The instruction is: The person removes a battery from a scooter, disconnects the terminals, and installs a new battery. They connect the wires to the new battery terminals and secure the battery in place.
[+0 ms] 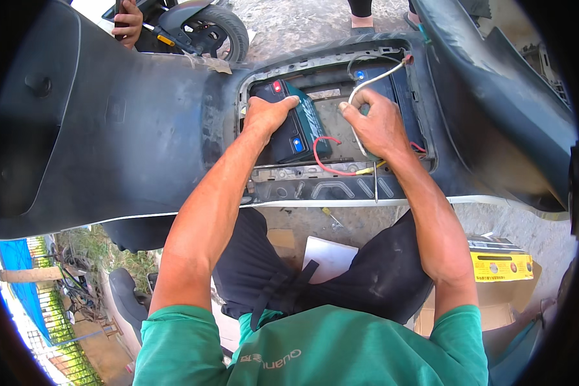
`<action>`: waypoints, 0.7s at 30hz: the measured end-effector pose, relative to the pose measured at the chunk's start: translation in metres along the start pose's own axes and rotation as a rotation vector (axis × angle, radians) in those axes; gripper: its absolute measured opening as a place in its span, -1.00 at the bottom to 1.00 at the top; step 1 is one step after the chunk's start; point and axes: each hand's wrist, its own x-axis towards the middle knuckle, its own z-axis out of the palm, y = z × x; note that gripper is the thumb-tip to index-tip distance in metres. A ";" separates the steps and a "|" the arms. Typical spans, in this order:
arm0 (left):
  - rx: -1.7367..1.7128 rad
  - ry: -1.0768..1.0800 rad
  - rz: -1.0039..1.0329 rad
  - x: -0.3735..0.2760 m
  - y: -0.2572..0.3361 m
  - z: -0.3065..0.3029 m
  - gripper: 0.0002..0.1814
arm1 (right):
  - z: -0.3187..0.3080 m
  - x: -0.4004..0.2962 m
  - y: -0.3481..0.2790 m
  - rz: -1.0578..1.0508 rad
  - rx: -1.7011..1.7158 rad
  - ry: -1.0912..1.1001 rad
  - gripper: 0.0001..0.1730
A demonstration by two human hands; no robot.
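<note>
My left hand (266,116) grips a dark battery (289,126) with a green side, its thumb over the top edge. This battery sits tilted at the left of the open floor compartment, a red terminal at its far end and a blue one nearer me. My right hand (379,123) is curled over the right side, with a white cable (379,77) pinched between thumb and finger. Beneath it lies a second battery (386,79) with a blue terminal, partly hidden. A thin metal shaft (376,183) protrudes below my right wrist; its other end is hidden.
A red wire (322,166) with yellow wrapping loops across the compartment's near rim (313,171). The black scooter seat (125,116) rises at left. A screwdriver (332,217) and white sheet (328,255) lie on the ground, with a yellow box (502,265) at right. Another person's hand (129,24) holds a phone.
</note>
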 end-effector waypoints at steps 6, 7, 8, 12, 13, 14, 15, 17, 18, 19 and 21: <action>-0.102 0.015 0.062 -0.011 -0.036 0.015 -0.12 | 0.012 -0.013 -0.019 -0.018 -0.092 -0.220 -0.66; -0.117 0.002 0.059 -0.016 -0.034 0.014 -0.12 | 0.017 -0.015 -0.022 -0.007 -0.120 -0.266 -0.67; -0.118 -0.015 0.055 -0.017 -0.035 0.013 -0.13 | 0.029 -0.016 -0.022 -0.058 -0.179 -0.280 -0.62; -0.171 -0.074 0.029 -0.018 -0.047 0.005 -0.22 | 0.060 0.004 -0.029 0.006 -0.353 -0.454 -0.34; -0.196 -0.085 0.017 -0.019 -0.052 0.003 -0.24 | 0.060 0.009 -0.039 0.050 -0.350 -0.477 -0.30; -0.113 -0.068 0.041 -0.026 -0.059 0.003 -0.30 | 0.062 0.014 -0.046 0.094 -0.347 -0.499 -0.26; -0.079 -0.069 0.038 -0.033 -0.053 0.004 -0.37 | 0.061 0.023 -0.034 0.089 -0.328 -0.499 -0.19; -0.153 -0.116 0.153 -0.049 -0.058 0.008 -0.25 | 0.065 0.036 -0.024 0.182 -0.179 -0.577 -0.19; -0.134 -0.064 0.187 -0.063 -0.061 0.013 -0.23 | 0.069 0.038 -0.037 0.197 -0.283 -0.573 -0.18; -0.116 -0.017 0.224 -0.079 -0.061 0.017 -0.18 | 0.074 0.041 -0.042 0.191 -0.305 -0.569 -0.09; -0.131 0.100 0.297 -0.101 -0.066 0.020 -0.18 | 0.093 0.044 -0.055 0.175 -0.501 -0.466 0.16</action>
